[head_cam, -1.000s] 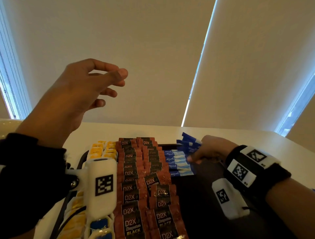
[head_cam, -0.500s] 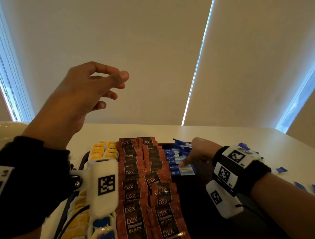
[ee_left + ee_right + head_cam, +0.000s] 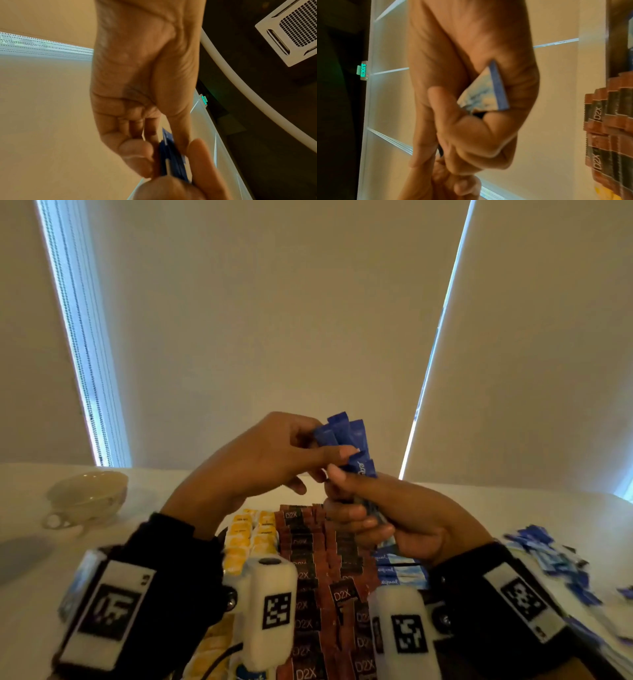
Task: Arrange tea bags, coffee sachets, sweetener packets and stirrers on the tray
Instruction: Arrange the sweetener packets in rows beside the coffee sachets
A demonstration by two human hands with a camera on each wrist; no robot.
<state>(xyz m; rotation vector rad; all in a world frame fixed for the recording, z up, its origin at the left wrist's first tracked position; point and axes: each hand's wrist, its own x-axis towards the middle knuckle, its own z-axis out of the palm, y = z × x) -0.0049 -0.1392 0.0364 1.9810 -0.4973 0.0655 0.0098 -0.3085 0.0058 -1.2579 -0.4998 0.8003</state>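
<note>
Both hands are raised over the tray and hold one bundle of blue sweetener packets [image 3: 344,436]. My left hand [image 3: 334,445] pinches the bundle's top between thumb and fingers. My right hand [image 3: 352,498] grips its lower part in the fist. The left wrist view has the left hand [image 3: 163,146] on the blue packets [image 3: 171,159]. In the right wrist view a packet [image 3: 484,92] lies in the right hand [image 3: 471,121]. Below them are rows of yellow tea bags [image 3: 246,537], brown D2X coffee sachets [image 3: 308,546] and sweetener packets laid flat [image 3: 399,571]. No stirrers show.
The tray's dark rim [image 3: 223,531] peeks out left of the tea bags. A loose heap of blue packets [image 3: 548,556] lies on the white table at the right. A pale cup [image 3: 85,498] stands at the far left. Closed blinds fill the background.
My right hand has lifted off the tray with a bundle of blue packets. My left hand has come down from the air and taken hold of the bundle's top.
</note>
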